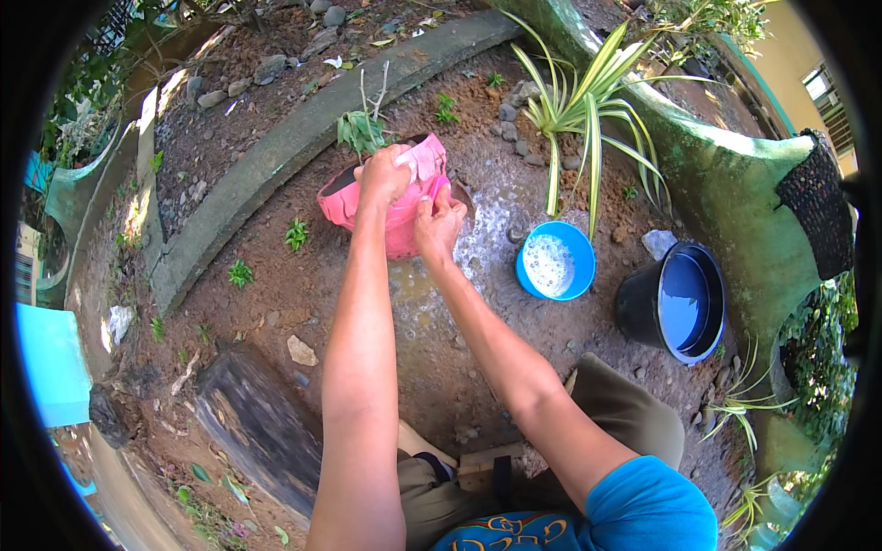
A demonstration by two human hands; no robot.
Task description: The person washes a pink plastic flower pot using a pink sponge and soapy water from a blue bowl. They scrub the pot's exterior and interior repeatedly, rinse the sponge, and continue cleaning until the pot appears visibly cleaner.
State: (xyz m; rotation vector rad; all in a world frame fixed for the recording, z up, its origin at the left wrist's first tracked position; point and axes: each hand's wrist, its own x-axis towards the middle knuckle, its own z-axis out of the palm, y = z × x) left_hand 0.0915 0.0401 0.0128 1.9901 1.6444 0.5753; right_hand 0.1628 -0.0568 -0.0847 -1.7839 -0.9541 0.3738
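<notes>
A pink planter point(398, 231) with an uneven, layered wall stands on the wet soil in front of me, a drooping leafy plant point(363, 132) at its far side. My left hand point(386, 173) grips the planter's upper rim. My right hand point(439, 222) pinches something bright pink at the near right side; whether it is a loose piece or part of the wall, I cannot tell. Foamy water lies on the ground just right of the planter. To the right stands a light blue bucket point(588, 265) with suds inside, and beyond it a black bucket point(634, 310) of water.
A curved concrete edging point(275, 148) runs behind the planter. Striped spider-like plants point(589, 117) grow at the upper right, beside a green mossy wall point(723, 186). A dark log point(255, 413) lies at the lower left, with a pale stone point(302, 351) near it.
</notes>
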